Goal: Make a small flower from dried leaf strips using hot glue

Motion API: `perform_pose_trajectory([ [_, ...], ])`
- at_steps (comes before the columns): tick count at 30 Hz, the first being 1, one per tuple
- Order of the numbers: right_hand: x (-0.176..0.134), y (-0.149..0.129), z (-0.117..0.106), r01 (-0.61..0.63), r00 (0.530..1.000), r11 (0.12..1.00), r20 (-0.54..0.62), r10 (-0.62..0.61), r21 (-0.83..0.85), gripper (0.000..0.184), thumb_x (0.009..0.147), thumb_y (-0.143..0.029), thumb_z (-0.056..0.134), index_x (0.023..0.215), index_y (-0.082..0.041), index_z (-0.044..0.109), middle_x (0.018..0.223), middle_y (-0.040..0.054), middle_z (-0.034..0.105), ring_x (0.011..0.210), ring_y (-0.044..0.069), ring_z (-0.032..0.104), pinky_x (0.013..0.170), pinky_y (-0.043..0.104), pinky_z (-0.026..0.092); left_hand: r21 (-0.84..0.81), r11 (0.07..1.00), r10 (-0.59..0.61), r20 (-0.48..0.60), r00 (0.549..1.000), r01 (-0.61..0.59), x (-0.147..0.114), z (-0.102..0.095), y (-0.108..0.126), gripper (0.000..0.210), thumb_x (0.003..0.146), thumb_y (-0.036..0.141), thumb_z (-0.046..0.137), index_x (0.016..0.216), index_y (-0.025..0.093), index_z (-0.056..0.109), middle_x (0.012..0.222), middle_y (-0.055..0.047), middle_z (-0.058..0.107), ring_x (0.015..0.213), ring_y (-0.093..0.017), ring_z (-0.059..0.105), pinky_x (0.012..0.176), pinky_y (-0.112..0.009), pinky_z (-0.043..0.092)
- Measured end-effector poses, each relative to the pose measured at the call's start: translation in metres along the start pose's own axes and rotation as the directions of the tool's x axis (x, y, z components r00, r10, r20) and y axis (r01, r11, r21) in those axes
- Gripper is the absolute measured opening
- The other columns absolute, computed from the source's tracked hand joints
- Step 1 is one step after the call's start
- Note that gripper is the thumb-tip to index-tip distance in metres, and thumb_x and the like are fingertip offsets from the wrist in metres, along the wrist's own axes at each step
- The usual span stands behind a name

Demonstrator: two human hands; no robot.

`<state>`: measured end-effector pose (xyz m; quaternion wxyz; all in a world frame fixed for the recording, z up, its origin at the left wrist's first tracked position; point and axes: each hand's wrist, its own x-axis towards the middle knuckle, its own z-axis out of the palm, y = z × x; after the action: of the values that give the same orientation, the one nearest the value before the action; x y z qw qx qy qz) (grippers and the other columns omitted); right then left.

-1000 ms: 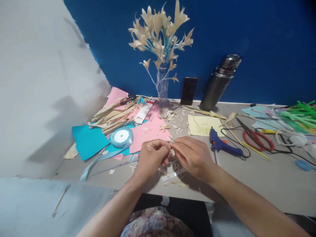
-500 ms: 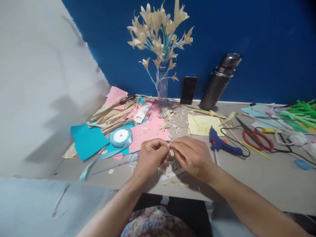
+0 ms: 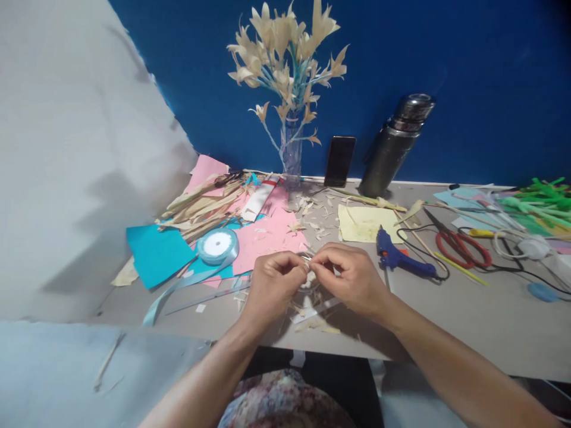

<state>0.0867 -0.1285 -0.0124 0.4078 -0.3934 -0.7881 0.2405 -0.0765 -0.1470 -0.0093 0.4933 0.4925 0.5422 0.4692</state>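
My left hand (image 3: pixel 280 279) and my right hand (image 3: pixel 350 276) meet over the front middle of the table, thumbs and forefingers pinched close together. Between the fingertips is something small and pale, too small to name. Just below the fingers, pale scraps (image 3: pixel 307 297) and a white paper strip (image 3: pixel 314 311) lie on the table, partly covered by my hands. Right of my right hand rests a blue glue gun (image 3: pixel 401 258). Left of my left hand lies a roll of light blue ribbon (image 3: pixel 217 245) with its end unwound.
Pale husk flowers (image 3: pixel 285 53) stand in a clear vase (image 3: pixel 292 151) at the back. Beside it lean a phone (image 3: pixel 339 161) and a dark flask (image 3: pixel 395 145). Red scissors (image 3: pixel 461 246), yellow paper (image 3: pixel 363 223), pink paper (image 3: pixel 272 241) and dried husks (image 3: pixel 205 205) lie around.
My right hand's fingers have curled more and shifted slightly at the pinch. My left hand stays nearly in place. The whole view has shifted a little.
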Motion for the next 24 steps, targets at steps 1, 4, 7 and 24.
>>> perform_pose_trajectory([
  [1, 0.0001, 0.0001, -0.0003, -0.007, 1.000, 1.000, 0.011, 0.007, 0.002, 0.017, 0.083, -0.009, 0.061, 0.070, -0.018, 0.065, 0.067, -0.0011, 0.064, 0.062, 0.012, 0.057, 0.062, 0.025, 0.041, 0.010, 1.000, 0.011, -0.002, 1.000, -0.011, -0.0001, -0.0002, -0.0005, 0.011, 0.067, 0.021, 0.063, 0.058, 0.015, 0.065, 0.045, 0.004, 0.051, 0.042, -0.007, 0.039, 0.043, -0.020, 0.029],
  [4, -0.0002, 0.0002, -0.0008, -0.021, 0.999, 1.000, 0.034, 0.021, 0.009, 0.015, 0.083, -0.010, 0.062, 0.071, -0.019, 0.066, 0.068, -0.0011, 0.065, 0.063, 0.012, 0.057, 0.062, 0.025, 0.040, 0.041, 0.998, 0.039, -0.006, 0.999, -0.038, -0.0006, -0.0003, -0.0020, 0.011, 0.066, 0.019, 0.061, 0.056, 0.015, 0.065, 0.045, 0.004, 0.051, 0.043, -0.007, 0.039, 0.044, -0.020, 0.029],
  [7, -0.0009, -0.0009, -0.0006, -0.033, 0.999, 0.999, 0.033, 0.033, 0.004, 0.015, 0.081, -0.009, 0.062, 0.070, -0.018, 0.066, 0.067, -0.0011, 0.064, 0.061, 0.012, 0.056, 0.060, 0.025, 0.039, 0.064, 0.997, 0.049, -0.006, 0.999, -0.049, -0.0011, 0.0003, -0.0028, 0.012, 0.066, 0.018, 0.061, 0.054, 0.015, 0.065, 0.043, 0.005, 0.048, 0.043, -0.007, 0.038, 0.044, -0.020, 0.028],
  [24, -0.0035, 0.0002, 0.0013, 0.092, 0.995, 0.991, -0.021, -0.095, -0.097, 0.019, 0.081, -0.006, 0.056, 0.067, -0.018, 0.064, 0.067, 0.0004, 0.064, 0.062, 0.012, 0.056, 0.061, 0.024, 0.039, -0.037, 0.994, -0.101, 0.063, 0.993, 0.104, -0.0037, 0.0016, 0.0013, 0.014, 0.068, 0.026, 0.065, 0.060, 0.015, 0.063, 0.042, 0.002, 0.053, 0.037, -0.009, 0.046, 0.041, -0.020, 0.035],
])
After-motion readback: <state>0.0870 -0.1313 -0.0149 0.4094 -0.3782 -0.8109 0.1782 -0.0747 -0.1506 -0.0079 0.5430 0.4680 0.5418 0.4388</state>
